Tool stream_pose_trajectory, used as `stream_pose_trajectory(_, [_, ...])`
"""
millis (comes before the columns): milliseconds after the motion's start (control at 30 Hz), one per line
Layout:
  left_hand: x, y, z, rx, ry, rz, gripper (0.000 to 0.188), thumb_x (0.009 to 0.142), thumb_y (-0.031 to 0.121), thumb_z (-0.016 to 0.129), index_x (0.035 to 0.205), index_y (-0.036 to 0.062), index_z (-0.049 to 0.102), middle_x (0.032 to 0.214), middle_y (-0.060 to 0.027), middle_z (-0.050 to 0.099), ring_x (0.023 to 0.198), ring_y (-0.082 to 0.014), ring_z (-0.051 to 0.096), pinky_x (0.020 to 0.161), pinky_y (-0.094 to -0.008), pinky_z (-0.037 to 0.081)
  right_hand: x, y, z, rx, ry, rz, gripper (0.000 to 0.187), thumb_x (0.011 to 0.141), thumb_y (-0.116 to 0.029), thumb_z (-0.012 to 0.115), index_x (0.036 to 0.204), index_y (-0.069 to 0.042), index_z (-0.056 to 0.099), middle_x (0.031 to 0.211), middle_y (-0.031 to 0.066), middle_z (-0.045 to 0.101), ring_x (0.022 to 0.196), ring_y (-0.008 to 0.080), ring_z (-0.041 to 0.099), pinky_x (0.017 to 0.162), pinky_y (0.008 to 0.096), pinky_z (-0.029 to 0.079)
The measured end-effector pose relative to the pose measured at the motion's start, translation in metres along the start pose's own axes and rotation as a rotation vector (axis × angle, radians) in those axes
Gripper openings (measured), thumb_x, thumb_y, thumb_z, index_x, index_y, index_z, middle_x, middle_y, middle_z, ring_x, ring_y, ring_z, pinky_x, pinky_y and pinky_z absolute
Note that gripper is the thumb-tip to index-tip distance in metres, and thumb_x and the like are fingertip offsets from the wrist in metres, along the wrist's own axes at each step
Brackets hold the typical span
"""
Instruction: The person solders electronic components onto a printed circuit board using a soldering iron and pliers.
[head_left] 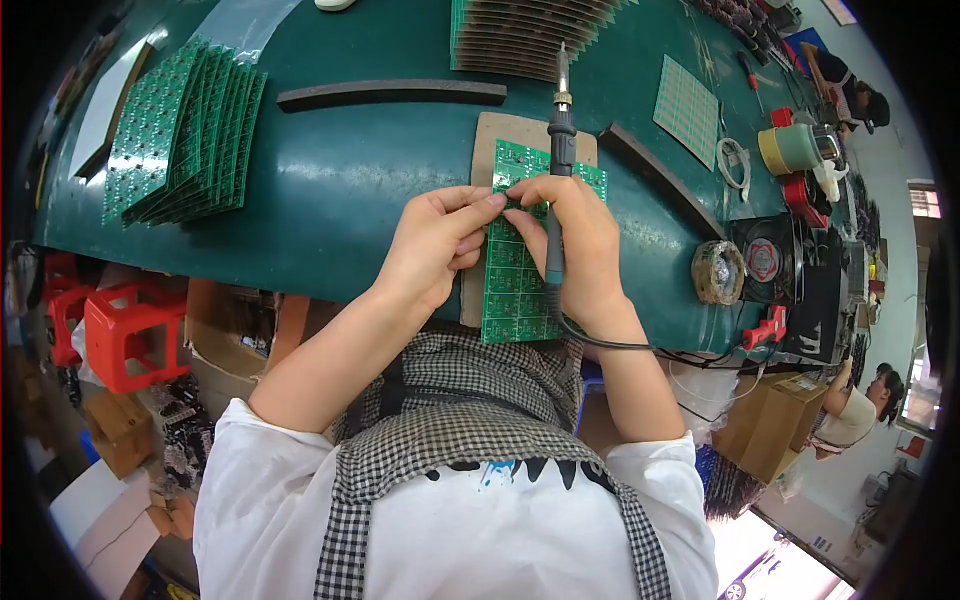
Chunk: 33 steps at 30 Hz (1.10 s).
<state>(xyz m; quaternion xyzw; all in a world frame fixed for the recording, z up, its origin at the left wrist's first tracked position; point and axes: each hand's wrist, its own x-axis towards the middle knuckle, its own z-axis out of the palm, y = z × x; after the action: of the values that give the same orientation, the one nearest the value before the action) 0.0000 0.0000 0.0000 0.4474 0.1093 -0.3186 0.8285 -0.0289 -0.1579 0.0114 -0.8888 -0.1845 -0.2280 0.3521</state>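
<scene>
A green circuit board panel (512,300) lies on a piece of cardboard (497,128) at the table's front edge. Over its left side, my left hand (430,240) pinches with thumb and forefinger at a small dark piece, too small to name. My right hand (592,245) holds a soldering iron (563,148), tip pointing away from me, while its thumb and forefinger come close to the same dark piece. The iron's black cable curves under my right wrist. My fingers hide part of the board.
Stacked green boards (190,140) stand at left, more boards (520,35) at the far middle. Dark bars (392,94) lie beyond and right of the cardboard. A tape roll (718,272), a black fan unit (768,258) and a single board (687,110) are at right. Red stools (135,335) stand lower left.
</scene>
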Motion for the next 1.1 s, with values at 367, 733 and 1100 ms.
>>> stream_pose_trajectory(367, [0.009, 0.005, 0.0, 0.241, 0.007, 0.064, 0.015, 0.085, 0.011, 0.064, 0.094, -0.0011, 0.064, 0.066, 0.005, 0.052, 0.051, -0.0007, 0.036, 0.043, -0.0187, 0.025, 0.004, 0.013, 0.004, -0.054, -0.071, -0.134, 0.026, 0.075, 0.003, 0.06, 0.098, -0.006, 0.05, 0.085, 0.0116, 0.054, 0.078, 0.0301, 0.053, 0.066, 0.0383, 0.044])
stream_pose_trajectory(733, [0.016, 0.012, -0.006, 0.469, 0.015, 0.152, 0.026, 0.083, 0.005, 0.064, 0.106, -0.0034, 0.054, 0.075, 0.0, 0.06, 0.053, -0.0012, 0.043, 0.045, -0.0172, 0.029, 0.003, 0.013, 0.008, -0.067, -0.163, -0.091, 0.03, 0.073, 0.003, 0.058, 0.1, -0.005, 0.049, 0.089, 0.0127, 0.053, 0.086, 0.0312, 0.052, 0.072, 0.0385, 0.046])
stream_pose_trajectory(1100, [0.008, 0.005, 0.004, 0.826, 0.151, 0.414, 0.042, 0.08, 0.0, 0.063, 0.117, 0.0012, 0.042, 0.085, -0.0081, 0.065, 0.06, -0.0042, 0.052, 0.057, -0.0206, 0.043, 0.005, 0.012, 0.01, -0.121, -0.234, -0.1, 0.029, 0.071, 0.001, 0.057, 0.098, -0.006, 0.049, 0.089, 0.0124, 0.052, 0.088, 0.0305, 0.053, 0.074, 0.0376, 0.047])
